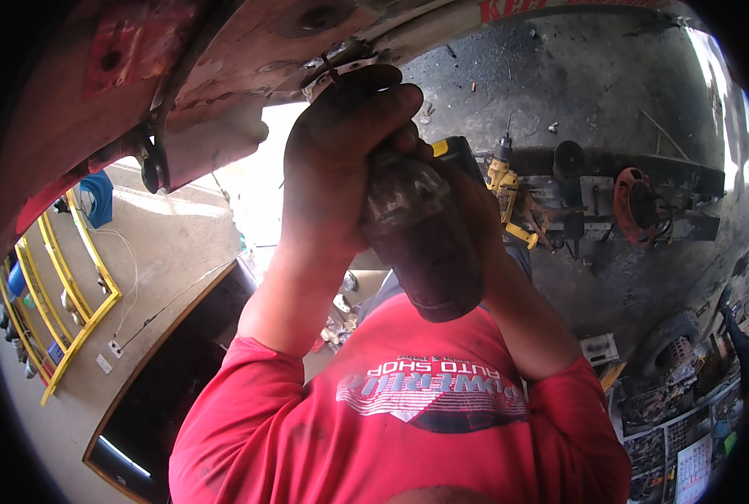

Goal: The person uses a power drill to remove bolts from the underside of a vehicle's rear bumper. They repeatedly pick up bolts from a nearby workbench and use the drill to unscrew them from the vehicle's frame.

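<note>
Both my hands are raised in front of me around a dark, grimy tool with a rounded cylindrical body; its exact kind is hard to make out. My left hand is closed around its upper part, fingers curled over the top. My right hand wraps its far side, with most of its fingers hidden behind the body. Just above my left hand, a thin dark rod reaches toward the lower edge of a worn red metal panel. The contact point is too dark to tell.
A yellow drill and a red ring-shaped part lie on a dark bench or rail to the right. Yellow metal racks stand at left. Cluttered shelves fill the lower right. A black-and-yellow object shows behind my right hand.
</note>
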{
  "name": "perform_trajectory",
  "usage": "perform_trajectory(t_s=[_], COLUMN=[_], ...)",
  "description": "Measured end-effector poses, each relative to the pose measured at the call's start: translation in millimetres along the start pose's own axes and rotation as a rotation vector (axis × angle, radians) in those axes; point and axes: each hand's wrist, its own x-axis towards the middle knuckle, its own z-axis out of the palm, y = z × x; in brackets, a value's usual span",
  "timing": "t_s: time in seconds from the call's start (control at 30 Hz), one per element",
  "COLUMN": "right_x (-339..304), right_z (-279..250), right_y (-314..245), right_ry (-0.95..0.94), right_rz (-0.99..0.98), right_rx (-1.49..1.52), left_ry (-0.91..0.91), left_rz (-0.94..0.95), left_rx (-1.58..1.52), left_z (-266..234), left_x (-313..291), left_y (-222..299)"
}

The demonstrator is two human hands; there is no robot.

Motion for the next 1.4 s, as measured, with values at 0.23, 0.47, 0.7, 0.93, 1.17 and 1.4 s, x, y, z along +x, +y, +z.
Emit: perform_trajectory(t_s=[0.23,0.47,0.7,0.93,1.17,1.4], right_x=[1.0,2.9,2.3,3.5,9.7,17.5], right_z=[2.9,3.2,-0.2,-0.7,0.1,-0.7], right_y=[3.3,3.6,-0.9,0.2,1.7,-1.4], right_ry=[0.028,0.066,0.028,0.02,0.045,0.031], right_rz=[-0.051,-0.084,-0.028,-0.033,-0.115,-0.081], right_rx=[0.006,-0.002,0.052,0.045,-0.046,0.034], left_ry=[-0.007,-0.039,-0.034,-0.026,-0.04,-0.035], left_rz=[-0.02,-0.016,-0.028,-0.033,-0.066,0.079], left_rx=[0.011,-0.008,-0.014,-0.036,-0.067,0.035], left_z=[1.0,0.7,0.2,0.5,-6.4,-5.2], left_x=[-0.2,2.3,2.5,3.2,8.9,15.1], left_y=[3.6,2.7,3.4,3.2,8.2,9.4])
